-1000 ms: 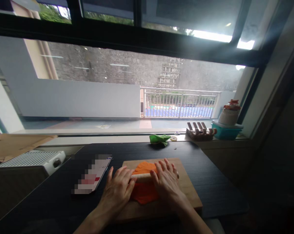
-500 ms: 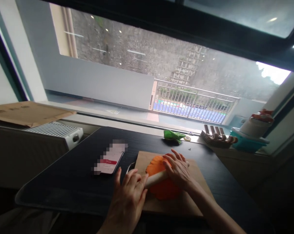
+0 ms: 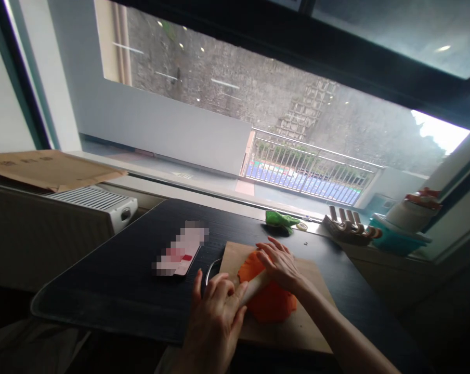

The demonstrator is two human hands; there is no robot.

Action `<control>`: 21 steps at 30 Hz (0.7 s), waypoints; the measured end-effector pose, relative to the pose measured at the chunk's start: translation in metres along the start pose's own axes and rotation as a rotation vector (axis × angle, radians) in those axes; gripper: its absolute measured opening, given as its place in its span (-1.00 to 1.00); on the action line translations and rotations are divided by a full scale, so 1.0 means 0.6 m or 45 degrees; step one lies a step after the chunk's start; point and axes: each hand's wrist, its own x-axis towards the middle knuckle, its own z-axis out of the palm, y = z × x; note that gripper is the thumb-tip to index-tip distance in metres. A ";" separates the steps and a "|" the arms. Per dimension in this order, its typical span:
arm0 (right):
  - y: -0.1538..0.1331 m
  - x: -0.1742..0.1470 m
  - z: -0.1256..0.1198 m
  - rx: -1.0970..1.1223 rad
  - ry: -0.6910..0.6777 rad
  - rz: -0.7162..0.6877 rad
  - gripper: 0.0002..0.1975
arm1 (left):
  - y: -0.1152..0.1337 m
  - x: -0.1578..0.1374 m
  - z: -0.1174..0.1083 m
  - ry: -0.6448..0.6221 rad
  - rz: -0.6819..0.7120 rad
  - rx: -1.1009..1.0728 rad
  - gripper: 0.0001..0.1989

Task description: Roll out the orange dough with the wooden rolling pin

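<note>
A pale, plain rolling pin (image 3: 255,289) lies slantwise across my bright orange dough (image 3: 273,305), its near end under my left hand (image 3: 218,312), its farther part under my right hand (image 3: 281,264). The flattened dough has an uneven edge, shows on both sides of the pin and rests on a wooden board (image 3: 314,278).

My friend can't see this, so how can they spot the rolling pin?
Start at the dark table, then find the wooden board on it. An orange sheet lies there, with the rolling pin across it, under the left hand and right hand. It's the pale, round stick; the sheet and board are flat.
</note>
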 end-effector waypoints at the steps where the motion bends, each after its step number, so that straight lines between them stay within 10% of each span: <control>1: 0.006 -0.014 -0.004 -0.003 0.007 -0.022 -0.53 | 0.007 0.000 0.000 -0.002 -0.010 -0.038 -0.56; 13: -0.092 0.175 0.039 -0.106 -0.023 -0.004 -0.42 | -0.055 -0.005 -0.021 0.001 -0.138 0.112 -0.73; 21: -0.011 0.030 0.010 -0.073 0.036 -0.032 -0.52 | 0.004 -0.012 -0.026 0.014 -0.107 -0.146 -0.62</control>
